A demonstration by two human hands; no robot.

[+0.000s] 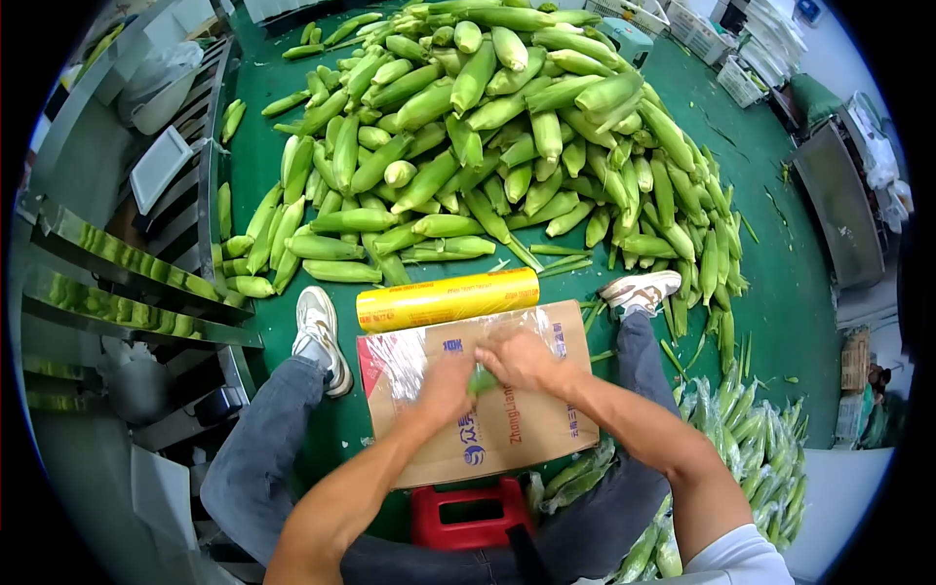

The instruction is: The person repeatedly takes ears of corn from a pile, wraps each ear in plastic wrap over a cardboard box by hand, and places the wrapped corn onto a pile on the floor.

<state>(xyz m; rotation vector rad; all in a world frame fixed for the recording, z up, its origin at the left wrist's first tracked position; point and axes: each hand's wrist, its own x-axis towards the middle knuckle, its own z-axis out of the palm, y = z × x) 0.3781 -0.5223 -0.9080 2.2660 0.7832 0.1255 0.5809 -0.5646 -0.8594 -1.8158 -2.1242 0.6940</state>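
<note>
l. hand (pixel 447 388) & r. hand (pixel 517 359), both bare, are close together over the upper middle of a brown cardboard box (pixel 536 424), fingers curled in. btwn them shows a blurred green piece (pixel 481 380), mostly covered by the fingers; can't tell which hand grips it, or how tightly.

box print: red latin letters, "zhonglian…", run up the middle, end near the r. hand; big blue chinese chars + round blue logo (pixel 474 455) to the left, partly covered; smaller blue chars by the r. edge, too small to read for sure. shiny clear plastic film (pixel 405 363) lies on the box's upper l. part.

just beyond the box's far edge: bright yellow cylindrical roll (pixel 448 299) w/ red print, illegible. past that, big heap of green-husked corn ears (pixel 458 127) on the green floor (pixel 770 283). film-wrapped green corn (pixel 756 458) is piled by the r. leg. red plastic stool (pixel 426 517) w/ oblong opening, btwn the thighs.
</note>
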